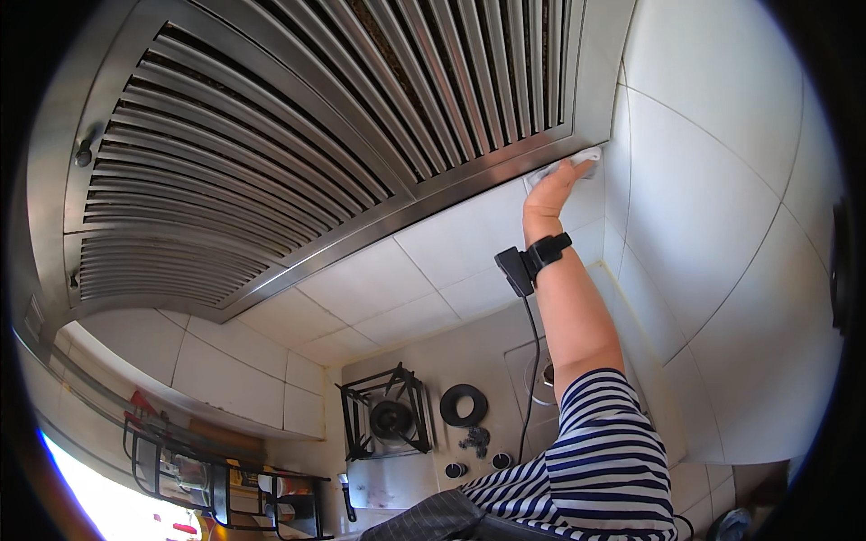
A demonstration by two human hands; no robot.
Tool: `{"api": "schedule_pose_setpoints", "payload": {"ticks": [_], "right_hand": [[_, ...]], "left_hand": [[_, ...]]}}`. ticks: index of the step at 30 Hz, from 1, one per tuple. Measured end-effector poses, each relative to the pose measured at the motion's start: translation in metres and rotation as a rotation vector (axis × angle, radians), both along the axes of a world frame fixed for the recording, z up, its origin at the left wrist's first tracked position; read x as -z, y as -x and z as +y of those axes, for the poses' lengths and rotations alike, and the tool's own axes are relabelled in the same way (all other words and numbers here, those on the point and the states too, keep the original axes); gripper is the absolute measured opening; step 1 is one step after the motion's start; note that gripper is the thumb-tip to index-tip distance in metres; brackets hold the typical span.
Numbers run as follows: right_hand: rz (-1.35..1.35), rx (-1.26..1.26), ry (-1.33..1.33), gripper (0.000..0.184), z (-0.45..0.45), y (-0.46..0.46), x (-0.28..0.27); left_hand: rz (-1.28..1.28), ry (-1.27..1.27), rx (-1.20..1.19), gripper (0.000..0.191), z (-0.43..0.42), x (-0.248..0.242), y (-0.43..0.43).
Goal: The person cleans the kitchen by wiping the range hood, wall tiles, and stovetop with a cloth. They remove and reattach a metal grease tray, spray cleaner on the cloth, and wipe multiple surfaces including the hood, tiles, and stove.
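Note:
My right hand (553,189) is raised to the tiled back wall just under the lower edge of the steel range hood (413,199). It holds a white cloth (588,159) against the tiles near the corner. A black strap with a small device (517,270) and a cable is around the wrist. My left hand is out of view. Far below the arm lies the steel gas cooktop (406,480), with a black pan support (385,412) around one burner. A loose black ring (464,406) and a dark scouring pad (475,441) lie beside it.
Two control knobs (502,461) sit at the cooktop's front. A knife with a black handle (347,497) lies at its left edge. Further left is a black wire rack (220,490) with jars and packets. A white tiled side wall (710,203) stands close on the right.

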State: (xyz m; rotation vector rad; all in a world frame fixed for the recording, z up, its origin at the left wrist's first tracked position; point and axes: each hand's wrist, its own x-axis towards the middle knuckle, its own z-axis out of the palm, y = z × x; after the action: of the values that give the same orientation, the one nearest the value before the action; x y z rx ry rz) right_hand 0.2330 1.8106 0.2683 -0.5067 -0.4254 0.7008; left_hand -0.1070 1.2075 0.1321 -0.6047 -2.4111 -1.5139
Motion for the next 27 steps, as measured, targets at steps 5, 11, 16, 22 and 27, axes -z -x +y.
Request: {"api": "schedule_pose_setpoints", "payload": {"ticks": [5, 11, 16, 22, 27], "right_hand": [[-0.302, -0.088, 0.099, 0.067, -0.004, 0.023, 0.016], [-0.233, 0.218, 0.017, 0.061, 0.026, -0.028, 0.008], [-0.349, 0.067, 0.076, 0.061, -0.004, -0.009, 0.001], [-0.252, 0.135, 0.067, 0.055, 0.015, -0.032, 0.005], [-0.219, 0.144, -0.116, 0.060, 0.009, -0.019, 0.010]], "left_hand": [[-0.027, 0.001, 0.041, 0.047, 0.011, 0.000, -0.003], [-0.025, 0.003, 0.062, 0.046, 0.020, -0.005, -0.004], [-0.041, 0.007, 0.093, 0.046, 0.029, -0.005, -0.005], [-0.038, 0.007, 0.105, 0.045, 0.033, -0.008, -0.006], [-0.044, 0.007, 0.134, 0.045, 0.039, -0.010, -0.005]]}}
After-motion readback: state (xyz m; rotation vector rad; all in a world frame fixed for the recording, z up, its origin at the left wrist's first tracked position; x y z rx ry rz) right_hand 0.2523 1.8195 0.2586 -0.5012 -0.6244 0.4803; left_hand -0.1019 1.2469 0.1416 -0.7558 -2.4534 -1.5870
